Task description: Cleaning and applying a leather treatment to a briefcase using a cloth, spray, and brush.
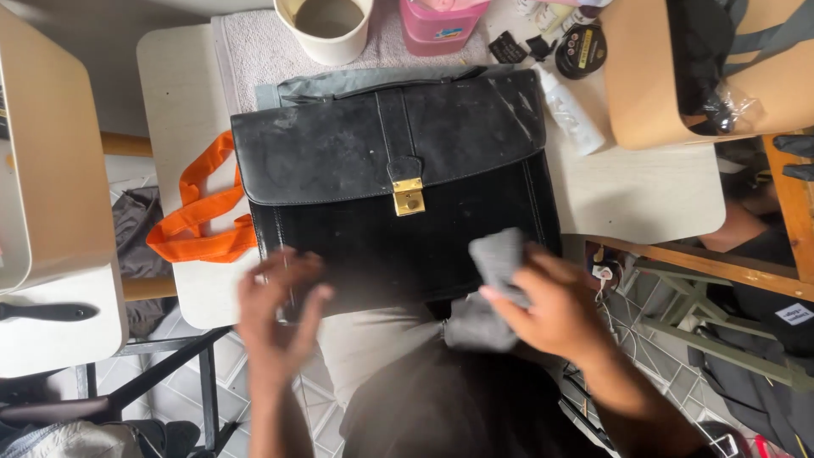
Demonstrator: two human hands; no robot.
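Clearly mid-wipe on a black leather briefcase with a brass clasp [394, 182], lying flat on a small pale desk [644, 191], flap side up, handle edge toward the far side.

Right hand [551, 309]: closed around a crumpled grey cloth [498, 259], pressing it on the lower right of the briefcase front, just beside the right edge. More grey cloth hanging down below that hand.

Left hand [275, 318]: fingers spread and loose, gripping nothing, resting on or just above the lower left corner of the briefcase; blurred, so contact cannot be told.

Judged by the surface: upper flap dull, with grey dusty smears, heaviest toward the left and the upper right corner. Lower front panel darker and more even, likely already gone over in part. Flap, clasp area and edges look left to do; back and sides hidden.

Around it:
- orange fabric strap handles [199, 216] poking out from under the left side of the briefcase
- grey towel [254, 47] under the far edge
- cream plastic bucket [324, 27] and pink plastic container [441, 24] at the far side
- white squeeze bottle [570, 110] lying on its side near the upper right corner
- round black tin [581, 51] beyond that
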